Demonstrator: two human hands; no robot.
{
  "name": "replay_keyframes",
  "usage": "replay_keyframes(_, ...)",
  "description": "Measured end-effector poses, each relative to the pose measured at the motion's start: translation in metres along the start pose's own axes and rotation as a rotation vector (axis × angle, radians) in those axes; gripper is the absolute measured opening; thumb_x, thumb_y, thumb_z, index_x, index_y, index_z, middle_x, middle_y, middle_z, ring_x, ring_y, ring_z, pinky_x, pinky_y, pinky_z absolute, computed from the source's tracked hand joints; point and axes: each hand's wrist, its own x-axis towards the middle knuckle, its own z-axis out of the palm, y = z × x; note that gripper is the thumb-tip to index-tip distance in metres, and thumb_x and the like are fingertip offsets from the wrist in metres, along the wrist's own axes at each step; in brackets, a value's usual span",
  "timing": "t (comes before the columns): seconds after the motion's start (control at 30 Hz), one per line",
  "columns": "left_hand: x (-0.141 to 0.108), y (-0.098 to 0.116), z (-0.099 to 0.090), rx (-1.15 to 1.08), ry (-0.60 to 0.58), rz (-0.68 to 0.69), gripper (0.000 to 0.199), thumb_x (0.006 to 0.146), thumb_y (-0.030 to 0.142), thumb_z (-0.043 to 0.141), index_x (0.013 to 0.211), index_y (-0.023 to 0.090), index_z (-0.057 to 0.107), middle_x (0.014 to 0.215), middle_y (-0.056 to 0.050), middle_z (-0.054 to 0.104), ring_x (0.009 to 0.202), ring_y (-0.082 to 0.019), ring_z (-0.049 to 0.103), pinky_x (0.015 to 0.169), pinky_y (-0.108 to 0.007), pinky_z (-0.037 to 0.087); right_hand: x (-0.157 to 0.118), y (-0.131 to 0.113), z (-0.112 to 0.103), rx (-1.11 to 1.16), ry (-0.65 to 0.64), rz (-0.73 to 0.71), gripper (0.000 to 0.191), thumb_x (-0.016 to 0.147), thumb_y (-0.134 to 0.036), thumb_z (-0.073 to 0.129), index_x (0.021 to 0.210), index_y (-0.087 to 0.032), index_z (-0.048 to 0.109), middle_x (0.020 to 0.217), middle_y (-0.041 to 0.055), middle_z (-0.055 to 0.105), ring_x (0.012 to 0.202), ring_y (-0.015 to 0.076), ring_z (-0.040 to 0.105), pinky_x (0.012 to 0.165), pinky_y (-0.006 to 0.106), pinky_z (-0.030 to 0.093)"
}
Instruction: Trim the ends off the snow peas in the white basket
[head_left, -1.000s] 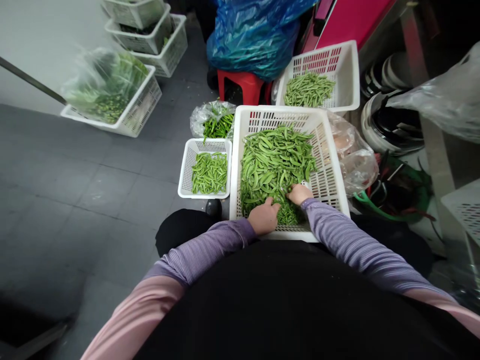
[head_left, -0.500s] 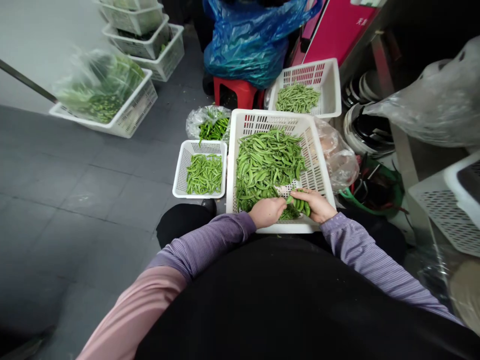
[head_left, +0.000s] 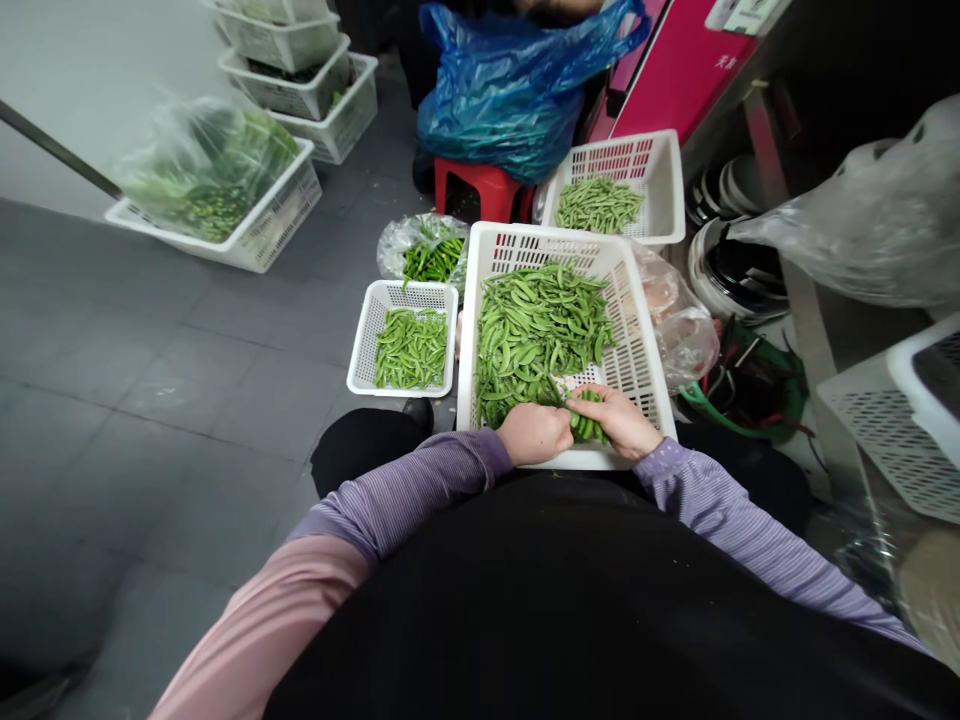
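Observation:
A large white slotted basket stands in front of me with a heap of green pea pods in it. Over its near end, my right hand is closed around several pea pods. My left hand meets it from the left, its fingers pinched at the end of a pod; the fingertips are partly hidden. Left of the large basket, a smaller white basket holds more pea pods.
Behind the small basket lies a clear bag of green peppers. A white basket with green beans stands at the back right. A blue bag rests on a red stool. White crates with greens stand at far left.
My right hand has moved slightly left with its pods, closer to my left hand. The view has shifted a little; the baskets stay in place.

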Motion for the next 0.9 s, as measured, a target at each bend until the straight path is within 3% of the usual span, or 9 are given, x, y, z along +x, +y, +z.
replay_keyframes(0.1,0.005,-0.011,-0.009,0.005,0.008,-0.185,0.030,0.083,0.027,0.034,0.084,0.013,0.060,0.082,-0.010,0.066,0.076,-0.021,0.062,0.065,-0.030,0.047,-0.006,-0.006,-0.012,-0.046,-0.183,0.096,0.033,0.047,-0.034,0.078,0.068,-0.016,0.059,0.058,-0.0023,0.059,0.053,0.0101,0.051,0.053,0.023,0.038)
replay_keyframes(0.17,0.008,-0.020,-0.014,0.005,0.001,-0.328,0.031,0.083,0.026,0.032,0.084,0.013,0.061,0.081,-0.010,0.065,0.078,-0.021,0.062,0.067,-0.029,0.047,-0.011,-0.008,-0.022,0.030,-0.234,0.148,0.034,0.047,-0.033,0.078,0.070,-0.016,0.059,0.058,-0.0013,0.060,0.053,0.0105,0.052,0.054,0.023,0.039)
replay_keyframes(0.23,0.009,-0.023,-0.016,-0.010,-0.004,-0.356,0.030,0.083,0.023,0.033,0.091,0.014,0.060,0.087,-0.009,0.064,0.081,-0.019,0.061,0.070,-0.028,0.046,-0.015,-0.006,-0.030,0.121,-0.245,0.176,0.033,0.047,-0.033,0.078,0.070,-0.016,0.059,0.058,-0.0007,0.061,0.053,0.0109,0.053,0.055,0.023,0.040)
replay_keyframes(0.4,0.002,-0.006,-0.008,0.000,0.054,0.014,0.037,0.085,0.022,0.033,0.119,0.017,0.045,0.116,-0.010,0.051,0.090,-0.016,0.057,0.071,-0.025,0.046,-0.018,0.008,-0.036,0.148,-0.300,0.214,0.031,0.048,-0.033,0.077,0.069,-0.016,0.062,0.060,0.0001,0.061,0.054,0.0118,0.055,0.057,0.025,0.042)
replay_keyframes(0.5,0.000,0.002,0.000,0.054,-0.057,0.194,0.033,0.088,0.025,0.027,0.102,0.014,0.055,0.097,-0.011,0.058,0.084,-0.018,0.058,0.066,-0.026,0.046,-0.015,0.011,-0.036,0.054,-0.394,0.192,0.029,0.051,-0.035,0.075,0.069,-0.016,0.063,0.059,0.0007,0.062,0.057,0.0127,0.055,0.061,0.026,0.043)
replay_keyframes(0.63,0.002,-0.001,0.000,-0.045,-0.171,0.227,0.025,0.083,0.023,0.037,0.082,0.012,0.060,0.079,-0.009,0.062,0.071,-0.016,0.058,0.061,-0.025,0.043,-0.009,0.000,-0.035,-0.316,-0.496,0.074,0.025,0.056,-0.036,0.072,0.072,-0.017,0.065,0.061,-0.0004,0.062,0.058,0.0130,0.054,0.060,0.025,0.041)
replay_keyframes(0.7,0.005,-0.004,-0.004,-0.230,-0.188,0.172,0.022,0.079,0.021,0.041,0.069,0.013,0.059,0.067,-0.005,0.060,0.063,-0.013,0.056,0.059,-0.023,0.041,-0.008,-0.008,-0.032,-0.494,-0.540,-0.019,0.022,0.056,-0.033,0.071,0.070,-0.018,0.065,0.061,-0.0018,0.062,0.057,0.0124,0.052,0.058,0.024,0.039)
replay_keyframes(0.8,0.009,-0.006,-0.010,-0.682,-0.173,-0.039,0.022,0.076,0.017,0.038,0.061,0.013,0.053,0.048,0.002,0.047,0.047,-0.008,0.046,0.051,-0.019,0.037,-0.006,-0.016,-0.024,-0.490,-0.519,-0.120,0.019,0.061,-0.034,0.068,0.071,-0.019,0.061,0.061,-0.0022,0.062,0.056,0.0124,0.052,0.058,0.025,0.039)
replay_keyframes(0.9,0.013,-0.006,-0.008,-1.002,-0.127,-0.322,0.024,0.076,0.014,0.028,0.069,0.013,0.051,0.044,0.006,0.033,0.036,-0.005,0.034,0.041,-0.017,0.032,0.007,-0.008,-0.018,-0.353,-0.266,-0.236,0.022,0.063,-0.038,0.067,0.072,-0.019,0.059,0.064,-0.0011,0.062,0.060,0.0135,0.053,0.063,0.026,0.040)
